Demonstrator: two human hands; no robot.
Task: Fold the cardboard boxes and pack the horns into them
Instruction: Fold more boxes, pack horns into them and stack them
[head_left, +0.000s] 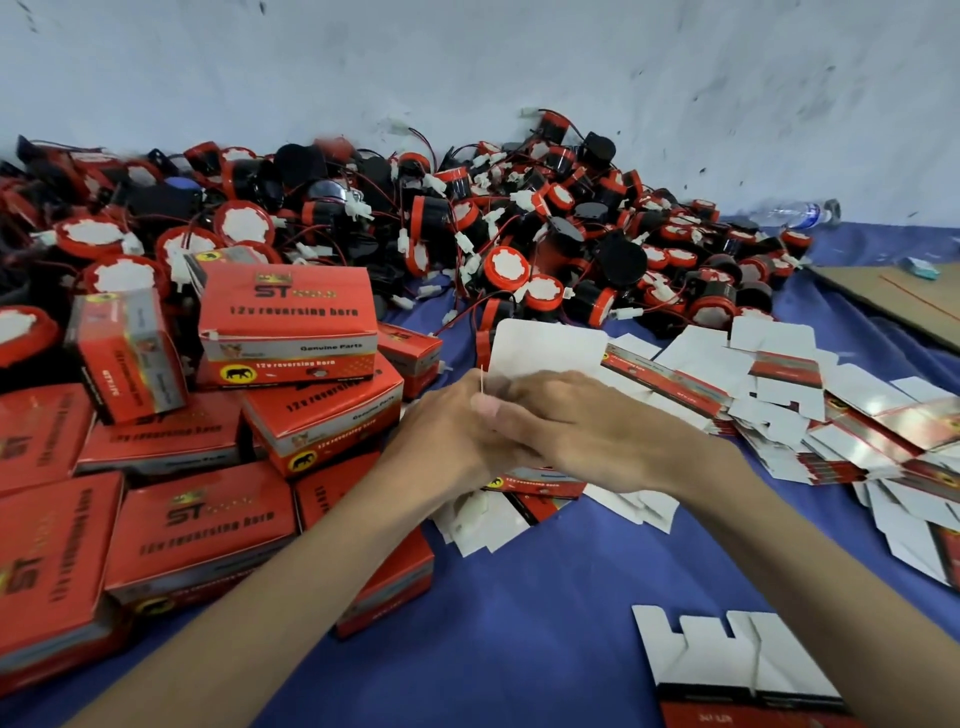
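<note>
Both of my hands meet at the middle of the view over one red cardboard box (545, 348). Its white inner flap stands up behind my fingers and its printed side shows below them. My left hand (447, 436) grips the box from the left, thumb on top. My right hand (582, 426) wraps over it from the right. A big heap of black and red horns (519, 228) with red wires and white plugs lies behind. Flat unfolded boxes (810, 410) are spread to the right. Folded red boxes (288, 317) are stacked at the left.
Everything lies on a blue cloth (545, 597) against a pale wall. One flat box (737, 670) rests near the bottom right. A sheet of brown cardboard (904, 296) lies at the far right, with a clear water bottle (800, 213) beyond it.
</note>
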